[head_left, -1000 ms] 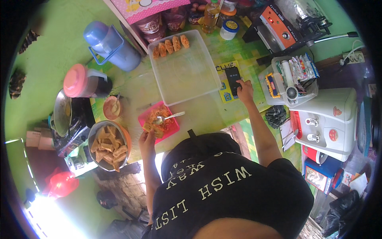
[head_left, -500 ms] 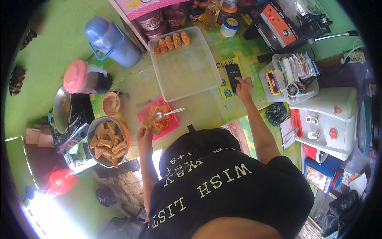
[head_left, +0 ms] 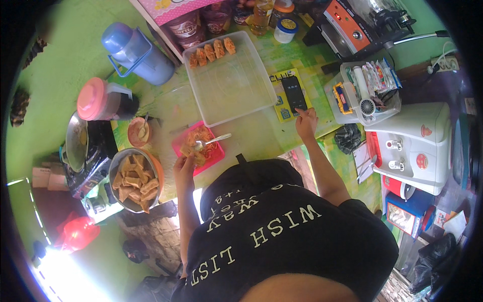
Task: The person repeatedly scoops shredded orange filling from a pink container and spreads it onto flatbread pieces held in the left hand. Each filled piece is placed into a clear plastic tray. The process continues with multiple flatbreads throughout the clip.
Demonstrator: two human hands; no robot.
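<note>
Fried piece [head_left: 186, 151]: pinched between the thumb and fingers of the left hand [head_left: 184, 166], over the near-left edge of the pink tray.
Table [head_left: 254, 138]: under both hands; a strip of its top gives sideways room between them, bounded ahead by the clear tray and behind by the wearer's body.
Clear tray [head_left: 234, 90]: ahead of and between the hands, its near edge just beyond the pink tray; a row of filled pieces [head_left: 210, 52] lines its far edge.
Bowl [head_left: 154, 161]: left of the left hand, heaped with more fried pieces, leaving only a narrow gap.
Pink tray [head_left: 218, 155]: just right of the left hand, holding orange shreds [head_left: 199, 134].
Phone [head_left: 293, 91]: just ahead of the right hand [head_left: 306, 123], one finger extended at its near end; how the other fingers sit, I cannot tell.
Spoon [head_left: 220, 137]: right of the left hand, handle overhanging the pink tray's right edge.
</note>
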